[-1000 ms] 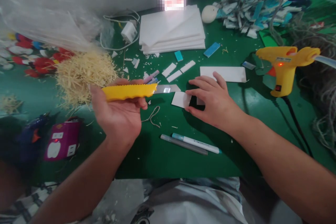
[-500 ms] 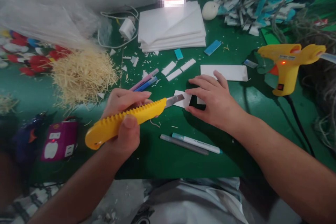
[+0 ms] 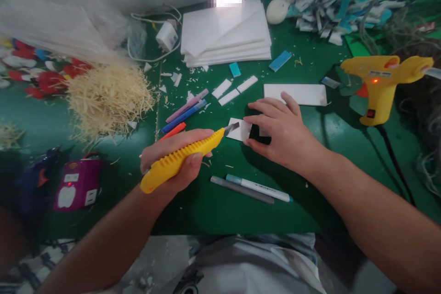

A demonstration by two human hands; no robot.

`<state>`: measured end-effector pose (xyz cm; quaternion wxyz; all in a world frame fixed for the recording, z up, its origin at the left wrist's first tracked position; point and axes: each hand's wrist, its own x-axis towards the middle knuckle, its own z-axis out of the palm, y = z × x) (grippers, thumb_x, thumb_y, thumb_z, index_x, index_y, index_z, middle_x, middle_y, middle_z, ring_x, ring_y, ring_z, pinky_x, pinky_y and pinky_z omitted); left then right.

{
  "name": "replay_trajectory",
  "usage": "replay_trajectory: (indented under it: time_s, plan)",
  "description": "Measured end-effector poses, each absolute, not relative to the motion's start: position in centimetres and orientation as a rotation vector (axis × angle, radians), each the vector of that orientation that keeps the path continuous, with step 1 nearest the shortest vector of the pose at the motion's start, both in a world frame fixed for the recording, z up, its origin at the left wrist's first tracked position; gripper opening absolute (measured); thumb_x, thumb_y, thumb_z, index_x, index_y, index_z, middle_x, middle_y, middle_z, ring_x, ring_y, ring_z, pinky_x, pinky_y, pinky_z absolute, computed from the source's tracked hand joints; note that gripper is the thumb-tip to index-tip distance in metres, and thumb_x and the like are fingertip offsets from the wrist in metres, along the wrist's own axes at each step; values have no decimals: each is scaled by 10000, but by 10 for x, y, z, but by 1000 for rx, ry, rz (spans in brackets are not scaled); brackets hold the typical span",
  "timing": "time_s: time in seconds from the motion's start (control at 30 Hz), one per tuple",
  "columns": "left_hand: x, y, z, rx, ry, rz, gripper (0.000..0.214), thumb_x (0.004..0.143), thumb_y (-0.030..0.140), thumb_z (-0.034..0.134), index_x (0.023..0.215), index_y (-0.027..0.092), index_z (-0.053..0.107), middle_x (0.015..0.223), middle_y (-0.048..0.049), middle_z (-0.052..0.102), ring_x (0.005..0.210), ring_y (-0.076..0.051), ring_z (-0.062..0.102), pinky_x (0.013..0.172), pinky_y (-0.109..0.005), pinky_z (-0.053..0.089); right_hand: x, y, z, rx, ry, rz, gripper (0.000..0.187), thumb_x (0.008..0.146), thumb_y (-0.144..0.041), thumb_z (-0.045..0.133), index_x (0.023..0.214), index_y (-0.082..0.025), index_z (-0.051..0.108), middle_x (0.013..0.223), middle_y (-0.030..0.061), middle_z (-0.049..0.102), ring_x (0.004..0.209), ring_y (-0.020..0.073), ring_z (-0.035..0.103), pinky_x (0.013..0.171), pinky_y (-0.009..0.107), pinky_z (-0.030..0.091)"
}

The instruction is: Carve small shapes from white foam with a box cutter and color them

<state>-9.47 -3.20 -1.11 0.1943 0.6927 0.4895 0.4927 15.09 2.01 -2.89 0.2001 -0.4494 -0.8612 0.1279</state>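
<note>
My left hand [image 3: 177, 158] is closed around a yellow snap-off utility knife [image 3: 182, 158]. Its bared blade slants over a small white foam board piece [image 3: 236, 131] on the green table. At that piece's right edge, the thumb and forefinger of my right hand [image 3: 280, 133] hold it down while the other fingers spread out. Partly hidden under this hand is another white piece [image 3: 264, 133]. Just beyond it lies a long white strip [image 3: 296, 94]. Several narrow cut strips [image 3: 234, 92] are to the left of my right hand.
A yellow hot glue gun [image 3: 382, 82] with its light on stands at right. White sheets [image 3: 223, 32] are stacked behind. Markers [image 3: 260, 188] lie in front, with pens [image 3: 186, 115] beside my left hand. Straw shreds [image 3: 106, 101] and a purple power adapter [image 3: 77, 183] are at left.
My left hand has shifted right with the knife, its handle now nearer the white piece. An orange pen has come into view behind it. My right hand stays in place.
</note>
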Motion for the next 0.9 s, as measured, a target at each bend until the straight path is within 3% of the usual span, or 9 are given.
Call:
replay_trajectory:
  time_s: [0.1, 0.5, 0.9]
  plan:
    - [-98, -29, -9, 2204, 1253, 1345, 269, 973, 316, 634, 1142, 210, 815, 951, -37, 844, 570, -125, 742, 556, -180, 614, 151, 20, -29, -1250, -2396, 332, 232, 870, -316, 715, 1084, -266, 792, 1347, 89, 743, 1324, 333, 634, 1254, 636, 339]
    - [-97, -27, -11, 2301, 1236, 1335, 263, 973, 295, 618, 1144, 210, 799, 973, -41, 844, 587, -142, 740, 633, -232, 650, 151, 20, -31, -1209, -2386, 304, 250, 872, -321, 711, 1094, -245, 799, 1327, 108, 751, 1298, 347, 649, 1228, 662, 357]
    - [-97, -28, -8, 2275, 1226, 1250, 256, 966, 281, 624, 1157, 232, 786, 988, -27, 843, 580, -143, 734, 590, -246, 635, 150, 19, -28, -1225, -2398, 340, 255, 894, -318, 677, 1099, -228, 799, 1336, 131, 744, 1299, 353, 642, 1237, 677, 344]
